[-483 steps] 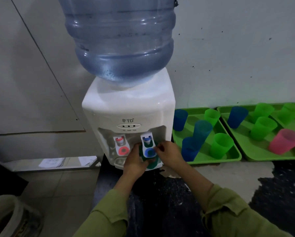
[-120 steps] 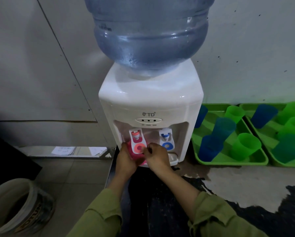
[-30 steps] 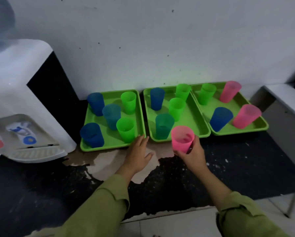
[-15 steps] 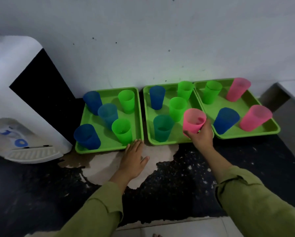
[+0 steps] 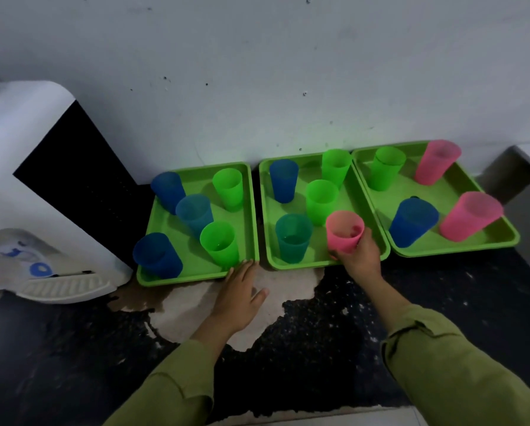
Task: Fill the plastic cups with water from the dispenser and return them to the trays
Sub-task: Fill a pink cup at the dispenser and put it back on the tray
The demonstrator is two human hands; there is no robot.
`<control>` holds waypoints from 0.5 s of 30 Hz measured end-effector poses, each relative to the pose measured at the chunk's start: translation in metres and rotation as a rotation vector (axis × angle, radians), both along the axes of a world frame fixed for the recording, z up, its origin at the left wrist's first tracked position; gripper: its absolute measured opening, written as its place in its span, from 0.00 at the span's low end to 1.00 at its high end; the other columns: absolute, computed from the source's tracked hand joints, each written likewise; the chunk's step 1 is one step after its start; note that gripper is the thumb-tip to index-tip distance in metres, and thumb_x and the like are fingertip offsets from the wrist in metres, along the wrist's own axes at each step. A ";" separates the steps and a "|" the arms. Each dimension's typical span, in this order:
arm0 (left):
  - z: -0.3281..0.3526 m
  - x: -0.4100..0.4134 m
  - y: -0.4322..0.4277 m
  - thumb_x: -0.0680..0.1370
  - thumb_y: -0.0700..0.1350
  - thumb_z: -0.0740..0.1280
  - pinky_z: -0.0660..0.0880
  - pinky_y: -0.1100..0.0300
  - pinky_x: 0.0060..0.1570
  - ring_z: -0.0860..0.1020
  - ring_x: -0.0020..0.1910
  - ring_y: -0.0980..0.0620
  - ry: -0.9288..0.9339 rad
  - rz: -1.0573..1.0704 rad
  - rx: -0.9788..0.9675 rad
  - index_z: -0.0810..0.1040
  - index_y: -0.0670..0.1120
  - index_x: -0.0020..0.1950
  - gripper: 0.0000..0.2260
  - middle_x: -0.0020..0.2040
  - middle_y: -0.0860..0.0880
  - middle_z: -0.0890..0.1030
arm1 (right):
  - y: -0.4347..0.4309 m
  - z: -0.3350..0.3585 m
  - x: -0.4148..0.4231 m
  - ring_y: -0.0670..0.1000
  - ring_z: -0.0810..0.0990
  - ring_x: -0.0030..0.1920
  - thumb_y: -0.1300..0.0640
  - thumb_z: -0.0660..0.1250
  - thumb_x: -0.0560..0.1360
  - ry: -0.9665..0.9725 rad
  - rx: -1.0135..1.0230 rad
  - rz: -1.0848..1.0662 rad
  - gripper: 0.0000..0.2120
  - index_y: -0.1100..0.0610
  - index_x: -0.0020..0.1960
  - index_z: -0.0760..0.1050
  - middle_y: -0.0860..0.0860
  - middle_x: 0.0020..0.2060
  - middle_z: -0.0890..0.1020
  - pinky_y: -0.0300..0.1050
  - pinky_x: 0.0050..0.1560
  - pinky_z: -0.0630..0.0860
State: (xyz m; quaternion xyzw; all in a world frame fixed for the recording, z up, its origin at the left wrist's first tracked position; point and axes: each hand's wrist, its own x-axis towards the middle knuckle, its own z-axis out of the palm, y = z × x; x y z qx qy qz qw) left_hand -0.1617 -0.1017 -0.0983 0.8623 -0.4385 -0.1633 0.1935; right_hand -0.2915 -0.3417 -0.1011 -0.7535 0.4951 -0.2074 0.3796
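Three green trays sit side by side against the wall: the left tray (image 5: 196,276), the middle tray (image 5: 269,210) and the right tray (image 5: 460,249). Each holds several blue, green, teal or pink cups. My right hand (image 5: 360,256) grips a pink cup (image 5: 343,230) standing at the front right corner of the middle tray. My left hand (image 5: 242,295) lies flat on the counter, fingertips touching the front edge of the left tray. The white water dispenser (image 5: 27,186) stands at the far left, with its blue tap (image 5: 39,269) and drip tray (image 5: 64,287) showing.
The counter (image 5: 441,302) is black with a worn pale patch (image 5: 196,305) in front of the trays. A white wall rises right behind the trays. A grey ledge (image 5: 521,170) sits to the right of the right tray.
My right hand has carried the pink cup from in front of the trays into the middle tray's front right corner and lowered it there. My left hand has stayed by the left tray.
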 end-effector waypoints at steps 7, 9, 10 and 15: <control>0.000 -0.002 0.000 0.80 0.52 0.59 0.43 0.57 0.74 0.52 0.75 0.53 0.000 0.012 -0.018 0.55 0.45 0.76 0.28 0.77 0.49 0.56 | -0.002 0.005 -0.007 0.59 0.76 0.59 0.56 0.79 0.61 -0.015 0.053 0.044 0.39 0.62 0.65 0.65 0.58 0.60 0.76 0.49 0.55 0.76; 0.001 -0.002 -0.002 0.80 0.51 0.60 0.45 0.57 0.74 0.55 0.75 0.52 0.003 0.027 -0.027 0.57 0.44 0.75 0.27 0.76 0.48 0.58 | -0.001 0.012 -0.008 0.58 0.75 0.60 0.55 0.80 0.61 -0.069 0.074 0.031 0.40 0.60 0.66 0.63 0.58 0.61 0.74 0.47 0.57 0.74; 0.002 -0.002 -0.003 0.79 0.51 0.60 0.47 0.56 0.74 0.57 0.74 0.51 0.006 0.041 -0.033 0.58 0.45 0.75 0.26 0.75 0.48 0.60 | 0.001 0.015 -0.007 0.58 0.75 0.61 0.54 0.80 0.61 -0.112 0.084 0.022 0.42 0.59 0.67 0.62 0.57 0.62 0.73 0.47 0.58 0.72; 0.006 0.001 -0.008 0.79 0.51 0.62 0.57 0.54 0.72 0.65 0.69 0.47 0.021 0.089 -0.056 0.63 0.45 0.73 0.24 0.71 0.46 0.68 | 0.003 0.039 0.004 0.54 0.69 0.65 0.47 0.72 0.70 -0.243 -0.023 -0.042 0.35 0.59 0.70 0.61 0.56 0.65 0.70 0.45 0.63 0.65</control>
